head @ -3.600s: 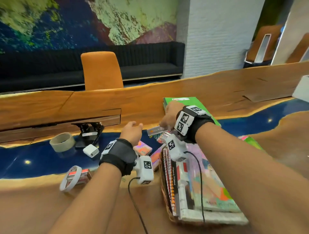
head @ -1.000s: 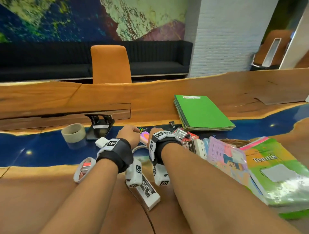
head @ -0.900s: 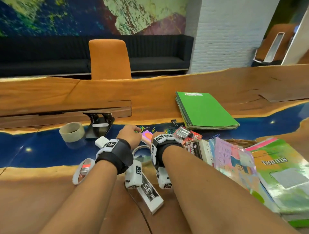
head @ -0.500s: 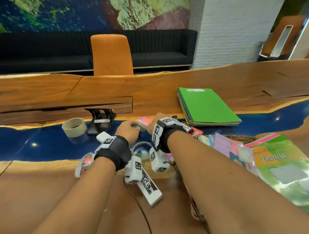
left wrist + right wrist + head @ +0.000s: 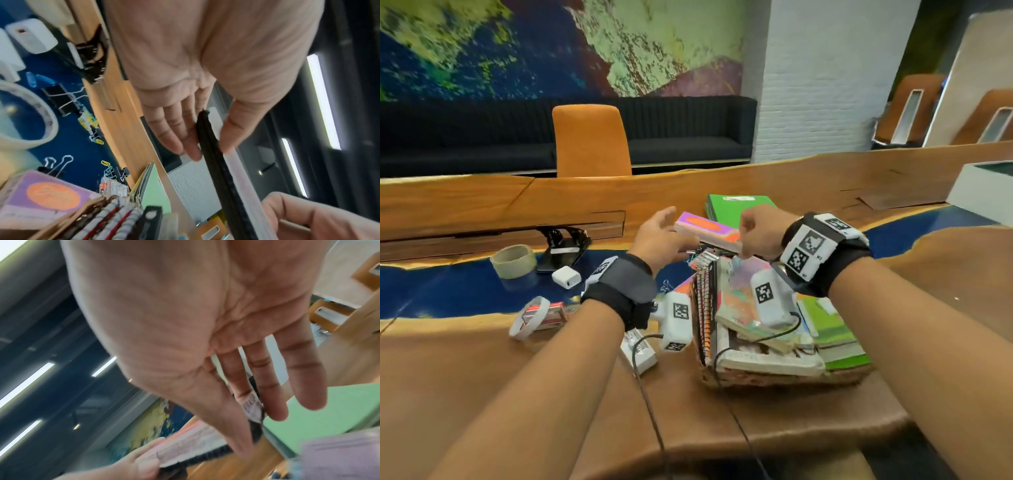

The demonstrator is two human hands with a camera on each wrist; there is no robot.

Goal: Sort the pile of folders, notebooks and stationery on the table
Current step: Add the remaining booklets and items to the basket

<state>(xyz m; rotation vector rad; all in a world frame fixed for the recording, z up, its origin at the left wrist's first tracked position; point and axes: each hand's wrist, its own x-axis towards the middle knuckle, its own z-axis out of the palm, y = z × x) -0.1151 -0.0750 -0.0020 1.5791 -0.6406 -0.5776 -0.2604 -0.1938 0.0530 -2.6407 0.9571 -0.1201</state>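
Both hands are holding a small pink-and-orange pad [image 5: 705, 230] in the air above the blue strip of the table [image 5: 448, 287], just in front of the green folder stack [image 5: 736, 207]. The left hand [image 5: 659, 240] is taking one end of it: in the left wrist view the fingers [image 5: 174, 129] are lying nearly straight along one face and the thumb is pressing the other, with the pad's black edge [image 5: 216, 154] showing between them. The right hand [image 5: 762, 233] is pinching the opposite end between thumb and first fingers, the remaining fingers [image 5: 304, 378] hanging straight and loose. Below the hands, a woven basket [image 5: 756, 378] is sitting on the wood, holding spiral notebooks [image 5: 705, 308] standing on edge and more books leaning to the right of them. Loose paper clips [image 5: 90, 123] and black binder clips [image 5: 61, 100] are lying scattered on the blue surface. To the left are lying a roll of brown tape [image 5: 513, 260], a black hole punch [image 5: 565, 245], a small white box [image 5: 566, 277] and a white tape ring [image 5: 530, 317] propped against a red-and-silver item, too blurred to identify.
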